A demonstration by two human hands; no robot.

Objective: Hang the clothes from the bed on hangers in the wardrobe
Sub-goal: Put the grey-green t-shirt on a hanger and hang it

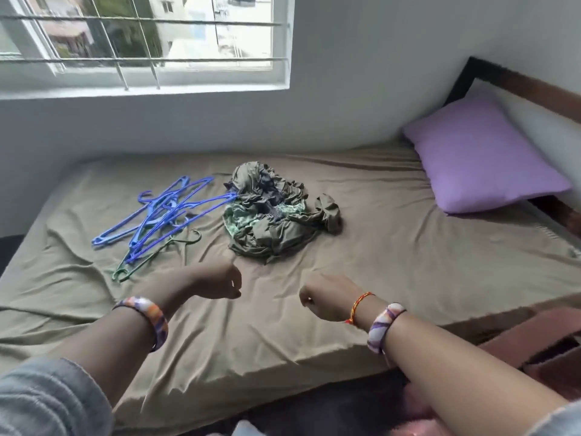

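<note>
- Left hand (pixel 220 283) and right hand (pixel 323 297) hovered over the bed (pixel 377 262), fingers curled, grasping nothing.
- Blue hangers (pixel 163 212) lay beside the crumpled olive clothes (pixel 273 215), beyond both hands.
- Purple pillow (pixel 481 155) far right.

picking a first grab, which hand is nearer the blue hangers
Left. The left hand is just below-right of the blue hangers; the right hand is farther right, below the clothes pile.

Olive clothes (pixel 276 215), blue hangers (pixel 166 209), taupe sheet (pixel 377 247), purple pillow (pixel 481 155)
</note>
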